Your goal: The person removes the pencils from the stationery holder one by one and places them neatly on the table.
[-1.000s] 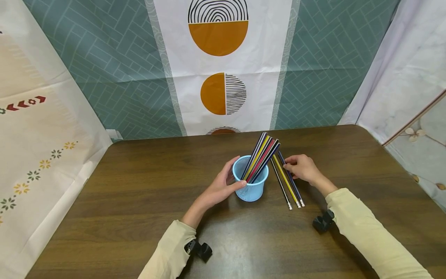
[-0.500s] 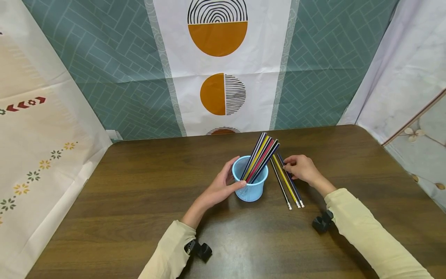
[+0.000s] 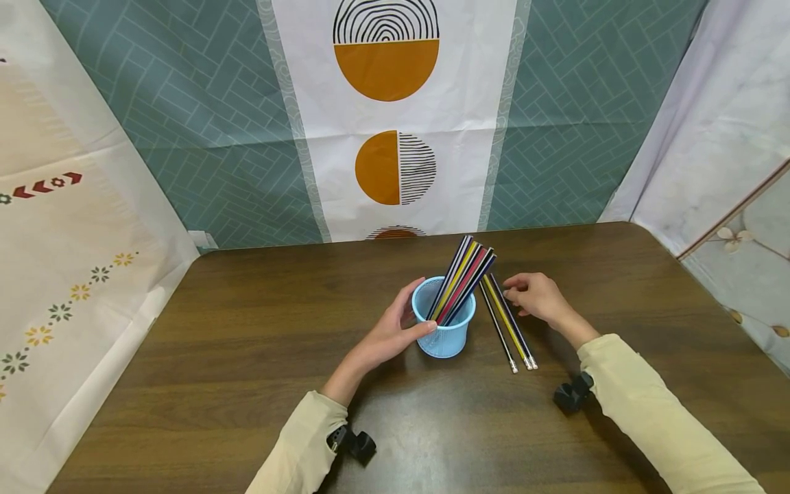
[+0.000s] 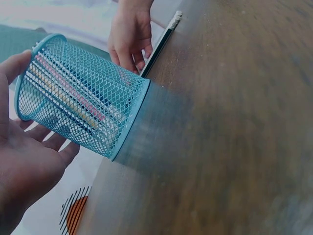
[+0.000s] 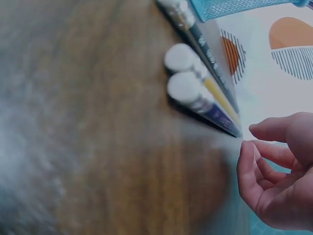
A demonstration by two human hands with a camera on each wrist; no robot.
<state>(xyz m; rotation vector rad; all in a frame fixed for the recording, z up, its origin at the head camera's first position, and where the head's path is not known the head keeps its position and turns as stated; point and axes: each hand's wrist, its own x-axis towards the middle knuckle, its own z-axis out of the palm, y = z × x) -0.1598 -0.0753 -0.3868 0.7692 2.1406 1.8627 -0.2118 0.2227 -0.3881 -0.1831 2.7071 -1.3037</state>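
Observation:
My left hand (image 3: 385, 333) grips a light blue mesh pencil cup (image 3: 447, 341), thumb at the near rim and fingers around the far left side. Several pencils (image 3: 461, 278) in the cup lean to the right, black, yellow and red among them. Right of the cup, three pencils lie on the table: a black pencil (image 3: 498, 329), a yellow pencil (image 3: 507, 322) and a dark blue pencil (image 3: 520, 336), white erasers toward me. Beside the blue one's far end is my right hand (image 5: 279, 171), fingers loosely bent, thumb and index apart with nothing between them.
The brown wooden table (image 3: 259, 322) ends at a back edge against a patterned cloth (image 3: 395, 168). A pale printed cloth (image 3: 68, 288) hangs at the left, and another (image 3: 734, 226) at the right. Small black cameras sit on both wrists.
The dark blue pencil has shifted slightly left, up against the yellow one, and my right fingers have come off it. My left hand and the cup have stayed in place.

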